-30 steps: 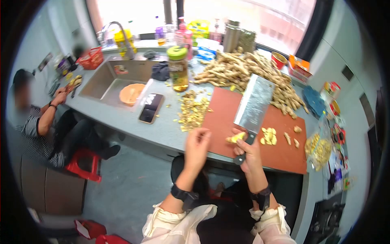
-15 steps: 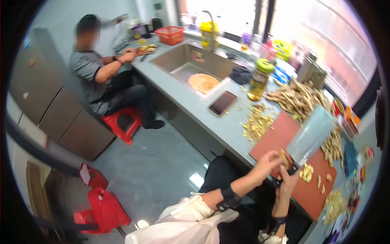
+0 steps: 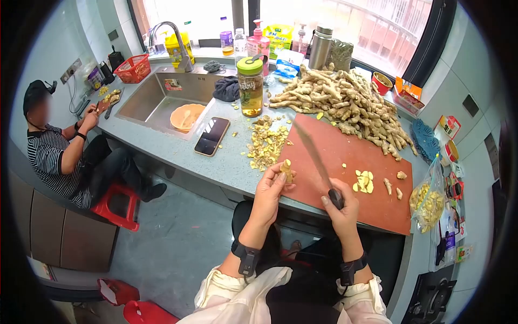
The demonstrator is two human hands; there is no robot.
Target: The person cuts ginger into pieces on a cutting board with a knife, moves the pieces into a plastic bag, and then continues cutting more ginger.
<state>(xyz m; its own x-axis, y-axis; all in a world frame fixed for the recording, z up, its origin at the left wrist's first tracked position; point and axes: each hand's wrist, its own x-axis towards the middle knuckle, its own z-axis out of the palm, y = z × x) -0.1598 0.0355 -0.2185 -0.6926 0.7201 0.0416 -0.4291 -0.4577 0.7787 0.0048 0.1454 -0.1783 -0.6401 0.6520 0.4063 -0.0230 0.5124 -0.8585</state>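
In my left hand [image 3: 270, 190] a small piece of ginger [image 3: 287, 170] stands upright between the fingers, at the left edge of a red-brown cutting board [image 3: 324, 151]. My right hand [image 3: 343, 208] is wrapped round the black handle of a knife [image 3: 314, 154], whose blade slants up and left over the board. Right of the knife lie ginger slices [image 3: 364, 182] and a few small ginger bits [image 3: 388, 186]. A large heap of ginger roots [image 3: 345, 100] rests behind the board. Peelings and slices [image 3: 267, 143] are spread on the counter left of it.
A phone [image 3: 212, 136], a green-lidded bottle [image 3: 250, 89] and a sink [image 3: 156, 102] with an orange bowl [image 3: 186, 117] are to the left. A bag of slices [image 3: 429, 202] sits at the right. Another person [image 3: 59, 146] sits at the far left on a red stool [image 3: 120, 208].
The head view has turned right and levelled. My hands have moved apart; the knife, earlier close to my left hand, now points up and left over the board.
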